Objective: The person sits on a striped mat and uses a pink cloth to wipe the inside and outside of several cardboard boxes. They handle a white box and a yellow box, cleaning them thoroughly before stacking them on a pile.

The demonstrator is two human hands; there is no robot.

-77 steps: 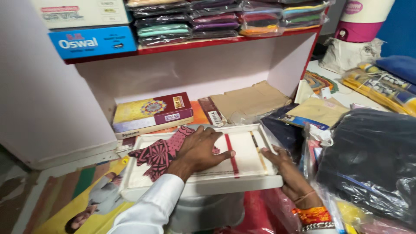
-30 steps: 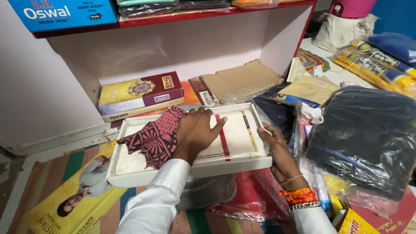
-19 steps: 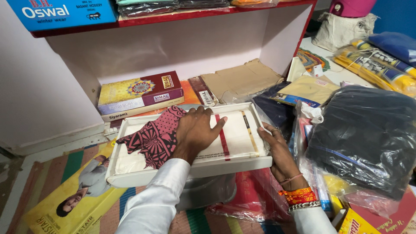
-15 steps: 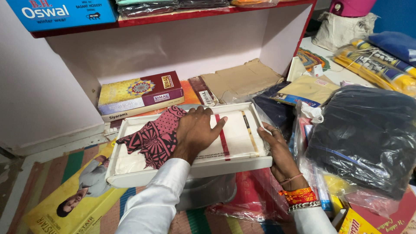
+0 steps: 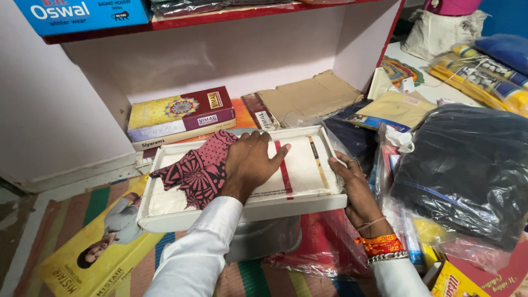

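- Since the view 2.6 s ago, the tray (image 5: 165, 217) sits a little lower and further left in the frame, with less of the top shelf (image 5: 220, 15) showing; over the last 1 s we see almost no change, and both hands keep their places.
- Our left hand (image 5: 250, 165) lies flat at centre frame, palm down and fingers spread, pressing on the cream cloth (image 5: 300, 168) inside the tray. We judge this keeps the folded cloth from sliding.
- Our right hand (image 5: 355, 184), right of centre, has its fingers curled against the tray's right rim, apparently steadying it; a thread band and bangle sit on that wrist. We cannot tell whether the thumb grips beneath.
- The tray is a shallow white box, tilted slightly and resting on plastic-wrapped packs (image 5: 324, 247) in the lower middle rather than on a flat surface, which is likely why it needs 2 hands.
- It holds the cream cloth, which has 1 red stripe and 1 thin gold one, and a maroon patterned cloth (image 5: 195, 170) lying over its left half, partly under our left palm.
- Behind the tray, in the upper middle, a yellow-and-maroon box (image 5: 176, 115) sits in the shelf recess, with brown cloth (image 5: 308, 96) beside it.
- At right, a black bag (image 5: 467, 165) lies near the tray; at lower left, a yellow pack (image 5: 104, 253) rests on the striped mat.
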